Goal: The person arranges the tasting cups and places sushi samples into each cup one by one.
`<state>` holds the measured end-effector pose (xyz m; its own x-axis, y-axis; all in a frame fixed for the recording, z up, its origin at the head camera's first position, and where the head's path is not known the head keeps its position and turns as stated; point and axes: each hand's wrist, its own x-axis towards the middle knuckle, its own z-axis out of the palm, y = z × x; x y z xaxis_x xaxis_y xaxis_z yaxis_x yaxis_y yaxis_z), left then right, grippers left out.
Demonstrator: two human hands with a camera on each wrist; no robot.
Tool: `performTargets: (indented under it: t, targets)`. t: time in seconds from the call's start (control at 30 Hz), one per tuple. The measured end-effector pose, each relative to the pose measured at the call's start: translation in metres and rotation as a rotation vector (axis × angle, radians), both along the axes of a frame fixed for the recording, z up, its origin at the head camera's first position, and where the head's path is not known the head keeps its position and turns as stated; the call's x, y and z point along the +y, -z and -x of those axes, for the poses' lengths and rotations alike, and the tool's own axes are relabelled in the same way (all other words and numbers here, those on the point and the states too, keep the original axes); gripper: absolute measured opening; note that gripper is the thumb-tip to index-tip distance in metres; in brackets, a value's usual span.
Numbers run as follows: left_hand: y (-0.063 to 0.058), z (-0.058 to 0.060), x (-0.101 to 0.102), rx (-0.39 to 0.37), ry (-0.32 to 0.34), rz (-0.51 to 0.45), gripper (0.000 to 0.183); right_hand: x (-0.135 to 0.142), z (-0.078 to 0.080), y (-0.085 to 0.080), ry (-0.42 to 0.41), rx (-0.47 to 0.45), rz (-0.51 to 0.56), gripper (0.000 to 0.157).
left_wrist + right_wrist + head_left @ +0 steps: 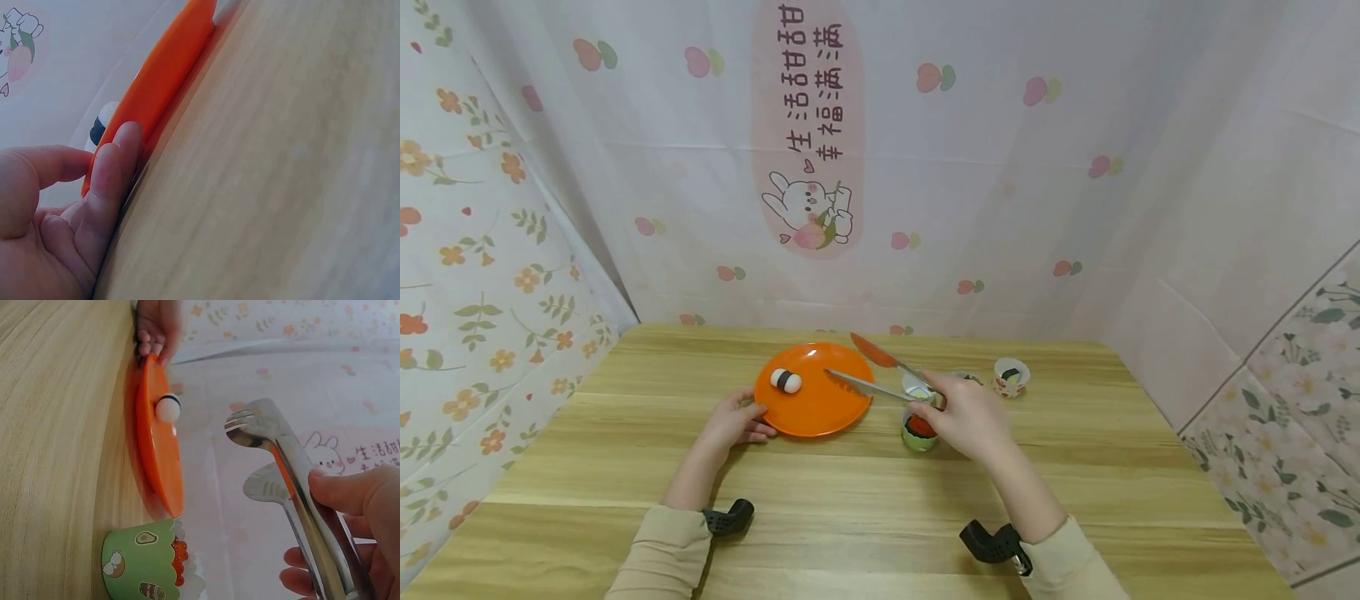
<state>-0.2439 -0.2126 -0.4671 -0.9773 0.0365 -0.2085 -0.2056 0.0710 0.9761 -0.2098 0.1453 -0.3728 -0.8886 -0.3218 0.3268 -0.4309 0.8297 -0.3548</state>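
Observation:
My left hand (737, 421) pinches the near-left rim of an orange plate (827, 412), thumb above and fingers underneath. On the plate's left part lies a white sushi piece (786, 381) with a black band. In my right hand (973, 421) is a pair of metal serving tongs (306, 506), gripped by the handles. The tongs' arms stand apart over the plate's right side, with nothing between their ends. Below that hand sits a green paper cup (137, 559) with a red-topped sushi piece (920, 426) in it.
Behind the green cup is another paper cup (916, 383), partly covered by the right hand and tongs. A patterned white cup (1011, 387) with a sushi piece inside stands farther right. The wooden table (850, 517) ends at a printed curtain (1000, 208).

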Motion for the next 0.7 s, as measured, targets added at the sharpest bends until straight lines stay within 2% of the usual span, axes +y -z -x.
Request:
performTargets:
  t: [0.4, 0.7]
  targets:
    - [-0.001, -0.001, -0.001, -0.01, 0.001, -0.006, 0.047, -0.016, 0.006, -0.002, -0.033, -0.052, -0.026, 0.053]
    - [-0.001, -0.001, 0.001, -0.001, 0.005, -0.007, 0.048, -0.026, 0.013, 0.0, -0.064, 0.006, -0.058, 0.049]
